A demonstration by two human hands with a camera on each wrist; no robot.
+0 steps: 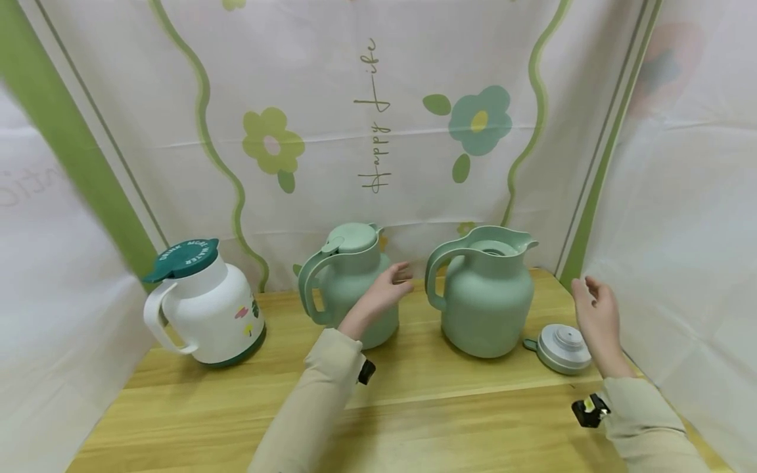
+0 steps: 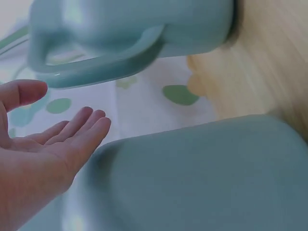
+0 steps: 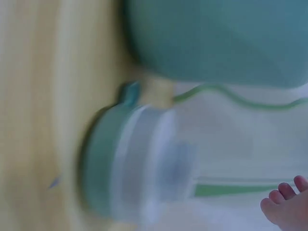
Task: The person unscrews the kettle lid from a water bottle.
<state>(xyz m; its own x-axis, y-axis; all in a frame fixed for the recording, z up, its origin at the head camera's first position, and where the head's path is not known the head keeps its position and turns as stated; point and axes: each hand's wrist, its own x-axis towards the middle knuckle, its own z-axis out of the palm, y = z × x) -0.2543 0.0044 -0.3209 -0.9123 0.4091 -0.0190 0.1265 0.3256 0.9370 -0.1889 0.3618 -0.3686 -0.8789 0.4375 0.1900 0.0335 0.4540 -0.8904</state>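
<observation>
My left hand (image 1: 386, 290), fingers relaxed and holding nothing, passes in front of the lidded green jug (image 1: 353, 282) in the head view. Its fingers point toward the handle (image 2: 110, 67) of the other green jug (image 1: 487, 302), with a gap showing in the left wrist view. That second jug has no lid on, and its round inner mouth shows. My right hand (image 1: 598, 322) is raised over the right side of the table, loosely bent and bare. Just left of it, the removed lid (image 1: 564, 348) lies upside down, grey stopper up, its green tab toward the jug.
A white jug (image 1: 221, 315) with a dark green lid stands at the left. All stand on a wooden table (image 1: 414, 420) enclosed by a printed cloth (image 1: 331, 164) behind and pale cloth sides, the right one (image 1: 686, 263) close to my right hand.
</observation>
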